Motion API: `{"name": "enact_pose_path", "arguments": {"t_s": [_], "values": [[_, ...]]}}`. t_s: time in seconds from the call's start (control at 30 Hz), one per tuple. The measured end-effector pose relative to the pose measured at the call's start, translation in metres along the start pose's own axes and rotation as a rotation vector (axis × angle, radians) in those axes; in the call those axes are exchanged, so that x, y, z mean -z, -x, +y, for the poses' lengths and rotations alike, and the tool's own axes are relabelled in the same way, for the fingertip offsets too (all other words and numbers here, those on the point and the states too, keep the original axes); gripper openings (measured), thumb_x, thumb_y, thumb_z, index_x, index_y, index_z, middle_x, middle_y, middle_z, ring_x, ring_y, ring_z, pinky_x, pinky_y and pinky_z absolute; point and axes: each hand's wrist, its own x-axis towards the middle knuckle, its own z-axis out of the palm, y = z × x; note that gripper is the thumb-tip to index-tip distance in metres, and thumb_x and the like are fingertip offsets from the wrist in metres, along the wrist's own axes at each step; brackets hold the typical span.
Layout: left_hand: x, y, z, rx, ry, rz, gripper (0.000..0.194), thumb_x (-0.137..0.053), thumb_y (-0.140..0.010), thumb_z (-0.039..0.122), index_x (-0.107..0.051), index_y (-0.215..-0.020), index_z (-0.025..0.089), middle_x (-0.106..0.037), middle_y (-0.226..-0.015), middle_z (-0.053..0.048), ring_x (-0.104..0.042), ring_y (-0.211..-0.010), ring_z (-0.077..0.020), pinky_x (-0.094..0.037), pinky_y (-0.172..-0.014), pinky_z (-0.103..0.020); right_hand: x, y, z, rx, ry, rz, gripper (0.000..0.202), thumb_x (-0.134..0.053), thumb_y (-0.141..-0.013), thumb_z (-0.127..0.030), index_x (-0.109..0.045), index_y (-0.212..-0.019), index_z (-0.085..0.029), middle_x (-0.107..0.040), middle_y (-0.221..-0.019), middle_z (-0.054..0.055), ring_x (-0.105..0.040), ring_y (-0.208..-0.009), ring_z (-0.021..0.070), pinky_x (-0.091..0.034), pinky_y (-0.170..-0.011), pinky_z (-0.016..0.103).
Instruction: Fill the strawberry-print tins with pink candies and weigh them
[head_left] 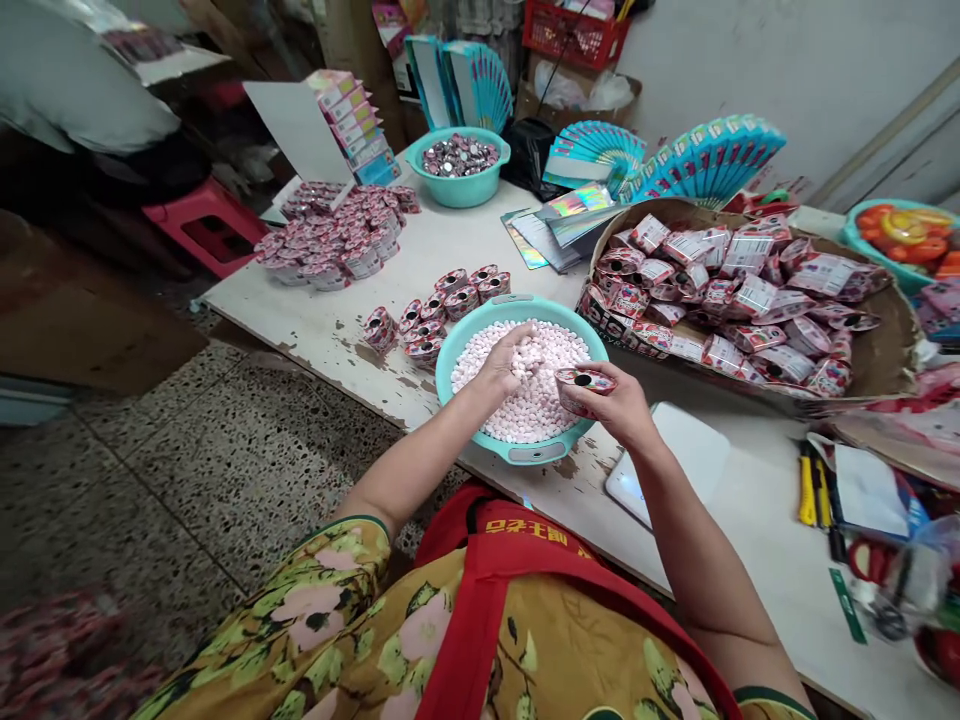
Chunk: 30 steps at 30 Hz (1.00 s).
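A turquoise basin [534,455] full of small pale pink candies [525,420] stands in front of me near the table edge. My left hand [504,365] is in the basin, its fingers curled round several candies. Over the basin's right side, my right hand [622,405] grips a small red-and-pink printed packet [574,388]. The packet is held upright, with a dark round opening in its top. Beyond the basin's left rim stands a group of similar packets [450,295] with their tops facing up.
A cardboard tray [892,345] heaped with printed packets lies to the right. A white scale [682,450] sits below it. Farther back are a basin of shiny caps [459,185], packets in a cluster [337,235] and fanned blue cards [712,160]. A person [82,90] is at the left.
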Motion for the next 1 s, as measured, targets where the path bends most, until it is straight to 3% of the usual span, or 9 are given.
{"name": "enact_pose_path", "arguments": {"t_s": [0.13,0.3,0.57,0.83,1.0], "values": [[-0.025,0.012,0.013,-0.068,0.212,-0.073,0.034,-0.082,-0.073,0.042,-0.063,-0.086,0.017,-0.064,-0.078,0.001,-0.06,-0.061,-0.0108,-0.047,-0.058,-0.024,-0.025,-0.013,0.003,0.043,0.043,-0.105,0.051,-0.081,-0.065,-0.047,-0.072,-0.105,-0.017,-0.072,-0.08,0.003,-0.063,-0.067,0.0163,-0.05,-0.06,0.026],[-0.037,0.017,0.012,-0.244,0.265,-0.09,0.037,-0.086,-0.065,0.034,-0.058,-0.083,0.018,-0.063,-0.076,0.003,-0.06,-0.061,-0.0104,-0.05,-0.062,-0.025,-0.046,-0.033,0.007,0.169,0.249,-0.066,0.034,-0.073,-0.069,-0.039,-0.072,-0.095,-0.017,-0.07,-0.077,0.002,-0.061,-0.069,0.0169,-0.045,-0.062,0.025],[-0.037,0.01,0.009,-0.255,0.149,-0.011,0.042,-0.089,-0.063,0.032,-0.055,-0.084,0.018,-0.06,-0.073,0.004,-0.056,-0.055,-0.0089,-0.045,-0.054,-0.023,-0.049,-0.035,0.002,0.148,0.443,-0.004,0.043,-0.073,-0.072,-0.031,-0.073,-0.114,-0.019,-0.075,-0.087,0.004,-0.067,-0.079,0.0216,-0.045,-0.071,0.028],[-0.043,0.006,0.013,-0.254,0.054,-0.058,0.04,-0.087,-0.071,0.035,-0.051,-0.08,0.019,-0.05,-0.061,0.008,-0.048,-0.045,-0.0064,-0.038,-0.044,-0.02,-0.046,-0.037,-0.003,0.182,0.454,-0.02,0.021,-0.07,-0.074,-0.033,-0.07,-0.089,-0.019,-0.069,-0.077,0.001,-0.06,-0.07,0.0176,-0.04,-0.063,0.025],[-0.045,0.004,0.013,-0.24,0.045,-0.058,0.031,-0.082,-0.075,0.027,-0.054,-0.083,0.018,-0.053,-0.064,0.008,-0.052,-0.047,-0.0074,-0.043,-0.045,-0.021,-0.042,-0.04,-0.002,0.146,0.356,-0.03,0.037,-0.074,-0.073,-0.033,-0.072,-0.107,-0.019,-0.07,-0.074,0.001,-0.063,-0.07,0.0184,-0.046,-0.065,0.026]]}}
